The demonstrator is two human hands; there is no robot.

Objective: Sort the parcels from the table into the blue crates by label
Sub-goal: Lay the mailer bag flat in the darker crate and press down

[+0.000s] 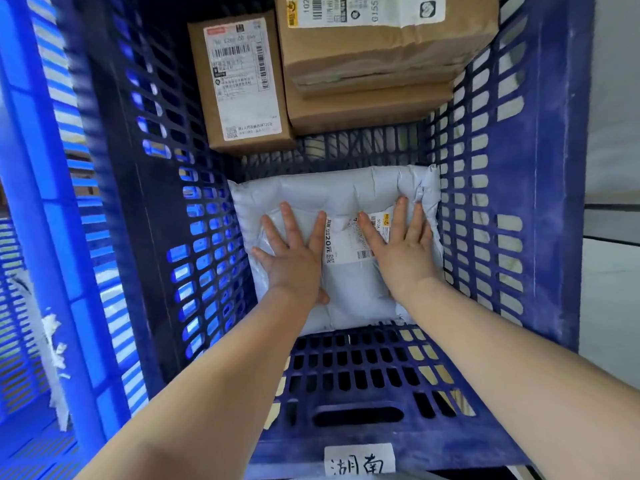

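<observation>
A grey plastic mailer parcel (322,195) with a white shipping label lies flat on the floor of a dark blue slotted crate (502,188). My left hand (294,254) presses on the parcel's left half with its fingers spread and straight. On the right half, my right hand (401,247) lies flat over part of the label. Both forearms reach down into the crate from its near rim.
Behind the mailer stand a brown cardboard box (242,84) with a white label and a larger stack of brown boxes (374,64). A white handwritten tag (360,460) sits on the crate's near rim. Another, brighter blue crate (45,209) is at the left.
</observation>
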